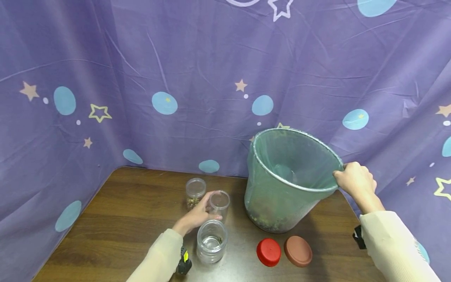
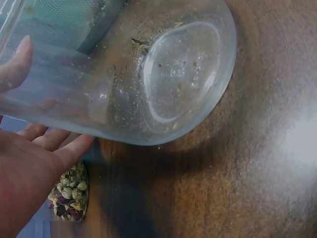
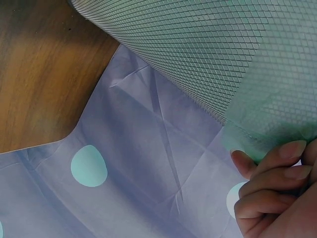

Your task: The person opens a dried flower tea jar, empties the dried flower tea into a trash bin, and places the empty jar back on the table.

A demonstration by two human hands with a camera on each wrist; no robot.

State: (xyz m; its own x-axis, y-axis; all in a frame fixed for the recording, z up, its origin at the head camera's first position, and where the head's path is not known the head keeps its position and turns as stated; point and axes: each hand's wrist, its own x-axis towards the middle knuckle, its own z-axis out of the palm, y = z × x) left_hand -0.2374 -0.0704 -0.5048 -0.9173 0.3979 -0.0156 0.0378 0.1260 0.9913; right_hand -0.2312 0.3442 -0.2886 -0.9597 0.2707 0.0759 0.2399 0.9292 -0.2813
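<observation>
My left hand holds a clear plastic jar, thumb on one side and fingers on the other. Crumbs and a dark sliver cling inside that jar near its base. Just in front of the hand stands another open clear jar with a few bits at its bottom. Behind the hand is a third jar, holding dried flower buds. At the right, my right hand grips the rim of a mesh wastebasket lined with a green bag. The wastebasket leans, and dark and yellowish scraps show through its lower wall.
A red lid and a brownish-pink lid lie on the wooden table in front of the wastebasket. A purple curtain with stars and blue ovals hangs behind the table and along its sides.
</observation>
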